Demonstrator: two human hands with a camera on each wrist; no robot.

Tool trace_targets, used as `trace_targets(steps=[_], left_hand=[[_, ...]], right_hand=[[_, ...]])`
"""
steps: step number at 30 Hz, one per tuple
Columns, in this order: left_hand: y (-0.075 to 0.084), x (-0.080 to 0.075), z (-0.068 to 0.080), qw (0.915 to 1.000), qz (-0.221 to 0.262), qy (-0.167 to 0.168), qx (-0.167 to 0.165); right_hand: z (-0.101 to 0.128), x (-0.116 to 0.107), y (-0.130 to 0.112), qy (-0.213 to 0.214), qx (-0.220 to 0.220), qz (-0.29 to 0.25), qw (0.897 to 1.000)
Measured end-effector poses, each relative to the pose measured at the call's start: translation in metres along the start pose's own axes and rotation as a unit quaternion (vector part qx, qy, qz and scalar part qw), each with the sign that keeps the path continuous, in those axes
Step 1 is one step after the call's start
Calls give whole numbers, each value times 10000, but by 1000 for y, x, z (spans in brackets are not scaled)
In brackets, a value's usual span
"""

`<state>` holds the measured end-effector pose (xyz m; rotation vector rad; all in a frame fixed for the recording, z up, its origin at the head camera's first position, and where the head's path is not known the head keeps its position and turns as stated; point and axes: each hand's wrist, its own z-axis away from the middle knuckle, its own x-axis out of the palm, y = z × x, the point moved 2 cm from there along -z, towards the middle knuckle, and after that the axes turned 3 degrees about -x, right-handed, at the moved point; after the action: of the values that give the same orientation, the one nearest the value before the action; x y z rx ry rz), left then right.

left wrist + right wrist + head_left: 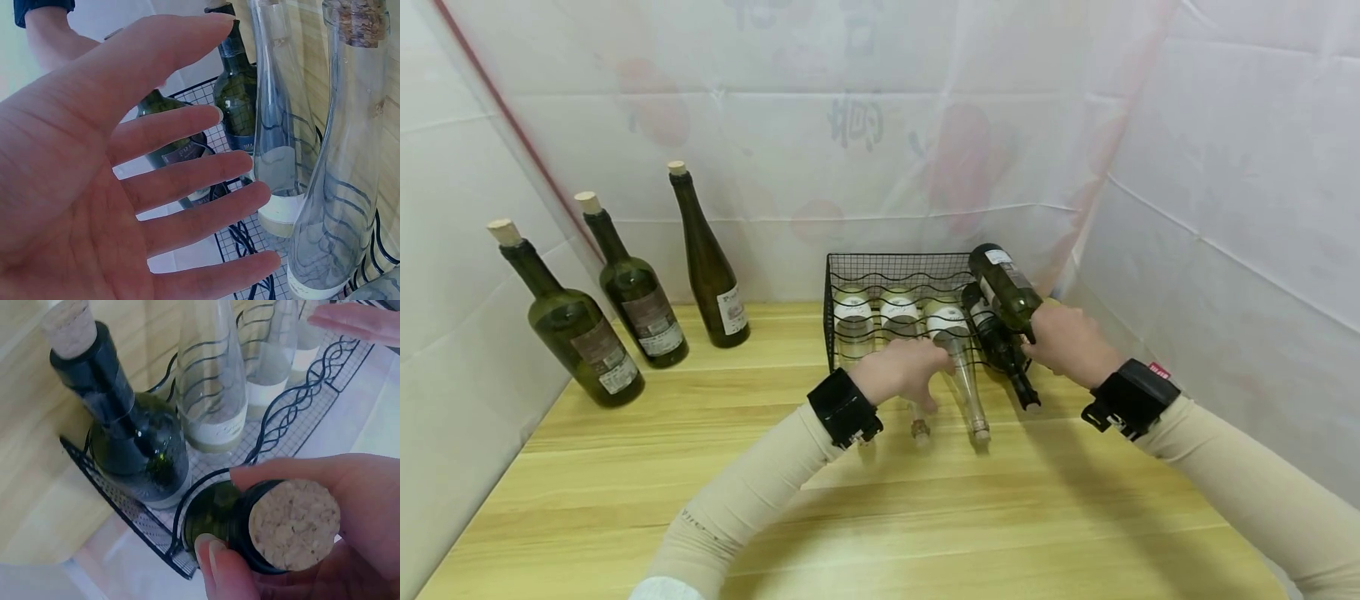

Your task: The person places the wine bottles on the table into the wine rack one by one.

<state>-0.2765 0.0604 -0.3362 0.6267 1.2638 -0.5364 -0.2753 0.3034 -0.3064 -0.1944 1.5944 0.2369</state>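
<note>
A dark green corked wine bottle [1000, 279] is gripped by its neck in my right hand [1071, 343], tilted over the right end of a black wire rack [887, 265]. The right wrist view shows thumb and fingers round its neck below the cork [295, 525]. Beneath it, another dark corked bottle [140, 444] lies in the rack. Clear glass bottles with white labels, one of them a corked clear bottle [967, 387], lie to its left, necks toward me. Over these hovers my left hand [81, 181], fingers spread and holding nothing.
Three corked green bottles stand upright at the left: a front bottle [583, 342], a middle bottle [643, 312] and a slimmer rear bottle [711, 275]. The wooden table [880, 525] meets a white sheet wall [775, 167] behind the rack and another at the right.
</note>
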Motion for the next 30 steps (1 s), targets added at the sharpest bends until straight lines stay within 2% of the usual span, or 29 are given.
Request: trace_targets(steps=[5, 12, 16, 19, 22, 25, 30], left_hand=[[-5, 0, 5, 10000, -45, 1, -63], [-14, 1, 11, 9998, 136, 28, -118], [-16, 1, 12, 9997, 181, 27, -154], [-17, 2, 12, 9997, 172, 20, -176], [-16, 2, 12, 9997, 170, 6, -153], [-16, 2, 12, 9997, 173, -9, -160], [-17, 2, 12, 9997, 174, -30, -194]], right_hand=[[-1, 0, -4, -84, 62, -280, 9996], [-5, 0, 1, -829, 55, -777, 9935], [-4, 0, 5, -1135, 301, -1110, 9869], [-3, 2, 5, -841, 324, -861, 9922], [0, 1, 3, -233, 287, -223, 9991], [1, -2, -1, 209, 267, 91, 9994], [0, -7, -8, 280, 204, 102, 9993]])
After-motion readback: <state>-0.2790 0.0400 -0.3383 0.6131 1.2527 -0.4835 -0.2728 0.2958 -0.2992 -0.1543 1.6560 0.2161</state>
